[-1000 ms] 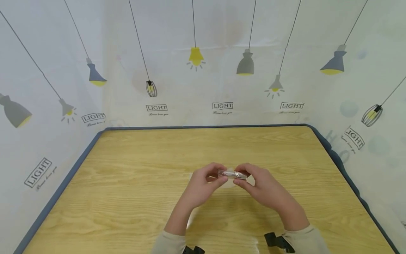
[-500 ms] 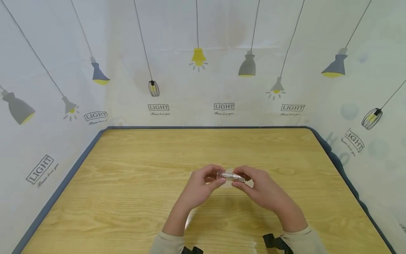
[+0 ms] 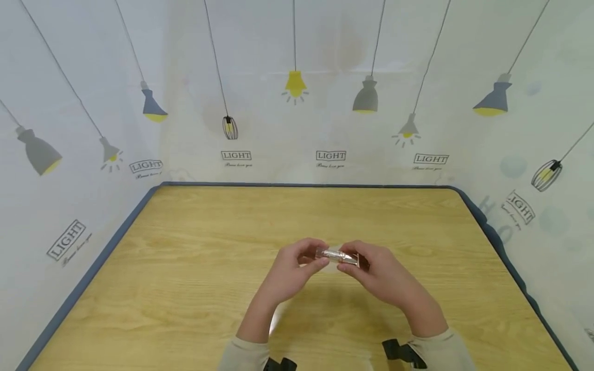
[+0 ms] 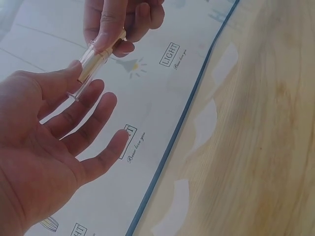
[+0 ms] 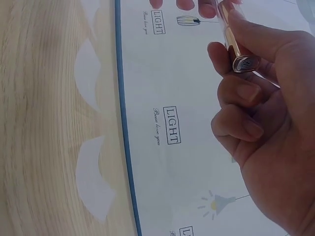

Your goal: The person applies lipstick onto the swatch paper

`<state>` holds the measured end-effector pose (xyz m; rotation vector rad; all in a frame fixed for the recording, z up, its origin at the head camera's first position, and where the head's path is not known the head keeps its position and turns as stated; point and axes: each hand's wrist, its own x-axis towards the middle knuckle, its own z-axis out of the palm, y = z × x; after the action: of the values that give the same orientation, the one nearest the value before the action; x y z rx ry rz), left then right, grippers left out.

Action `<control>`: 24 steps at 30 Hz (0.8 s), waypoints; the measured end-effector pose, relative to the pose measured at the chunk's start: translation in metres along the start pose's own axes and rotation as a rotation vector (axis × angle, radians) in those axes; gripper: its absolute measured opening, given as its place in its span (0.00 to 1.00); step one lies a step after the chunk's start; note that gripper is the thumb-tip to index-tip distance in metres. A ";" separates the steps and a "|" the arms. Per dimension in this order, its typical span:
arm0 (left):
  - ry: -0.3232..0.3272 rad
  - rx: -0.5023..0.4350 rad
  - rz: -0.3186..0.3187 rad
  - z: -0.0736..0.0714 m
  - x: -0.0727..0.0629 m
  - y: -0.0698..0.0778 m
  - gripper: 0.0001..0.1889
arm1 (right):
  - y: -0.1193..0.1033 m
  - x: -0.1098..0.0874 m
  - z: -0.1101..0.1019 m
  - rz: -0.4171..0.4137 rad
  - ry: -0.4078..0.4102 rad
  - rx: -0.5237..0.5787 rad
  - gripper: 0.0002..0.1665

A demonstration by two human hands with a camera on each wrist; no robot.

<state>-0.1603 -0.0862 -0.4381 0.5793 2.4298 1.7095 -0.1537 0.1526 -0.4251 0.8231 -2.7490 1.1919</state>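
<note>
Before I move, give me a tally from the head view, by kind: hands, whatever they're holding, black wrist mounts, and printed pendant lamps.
Left hand and right hand: 2
Clear-and-gold lipstick-style tube, held by both: 1
Black wrist mounts: 2
Printed pendant lamps: 9
Total: 14

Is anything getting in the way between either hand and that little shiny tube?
Nothing visible is: the left hand pinches the clear end of the shiny tube, the right hand its metallic end.
</note>
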 end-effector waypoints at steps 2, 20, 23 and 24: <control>0.002 -0.004 -0.008 0.000 -0.001 -0.001 0.14 | 0.000 0.000 0.000 0.004 -0.013 0.000 0.12; -0.015 -0.016 -0.026 0.003 0.005 0.003 0.14 | 0.006 0.000 -0.003 0.032 -0.017 0.008 0.11; -0.025 -0.024 -0.035 0.004 0.005 0.001 0.13 | 0.007 -0.002 -0.003 0.041 -0.023 0.028 0.11; -0.030 -0.027 -0.039 0.005 0.004 0.001 0.12 | 0.007 -0.003 -0.002 0.042 -0.024 0.030 0.11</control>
<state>-0.1626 -0.0801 -0.4387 0.5468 2.3786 1.7032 -0.1554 0.1598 -0.4290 0.7920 -2.7876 1.2414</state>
